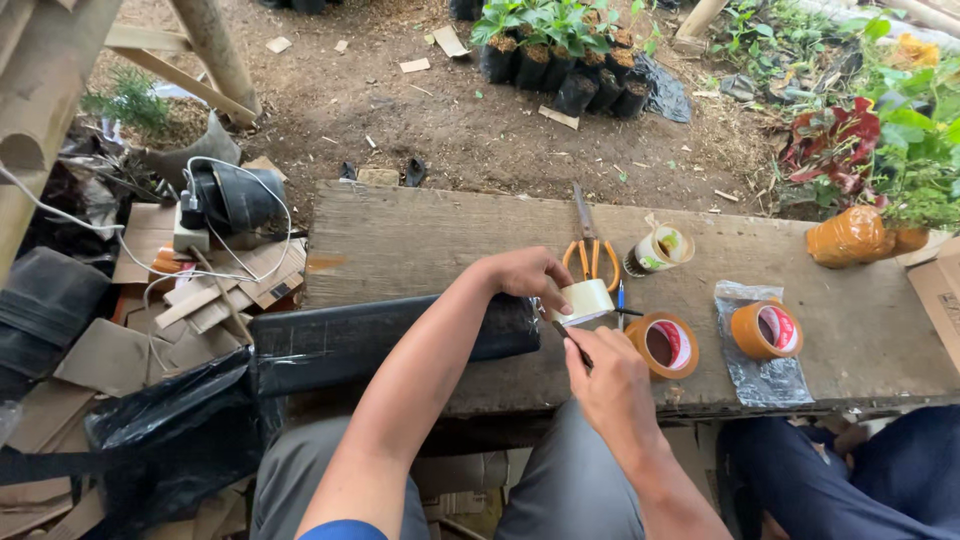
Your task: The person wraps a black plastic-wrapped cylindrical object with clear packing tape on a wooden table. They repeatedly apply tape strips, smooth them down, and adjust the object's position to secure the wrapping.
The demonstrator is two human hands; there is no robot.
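My left hand [522, 274] grips a pale roll of tape [584, 300] over the wooden plank table [420, 240]. My right hand [607, 378] holds a thin dark tool [572, 341] whose tip touches the roll's lower edge. A black plastic-wrapped bundle [380, 340] lies on the plank under my left forearm. Orange-handled scissors [590, 250] lie just behind the roll.
Two brown tape rolls [664, 344] [764, 329] sit right of my hands, one on a clear bag. A small wrapped cup [658, 249] stands behind. An orange-wrapped potted plant [850, 235] is far right. Cardboard scraps, cables and black bags [170, 420] crowd the left. Another person's dark trousers [880, 470] are at bottom right.
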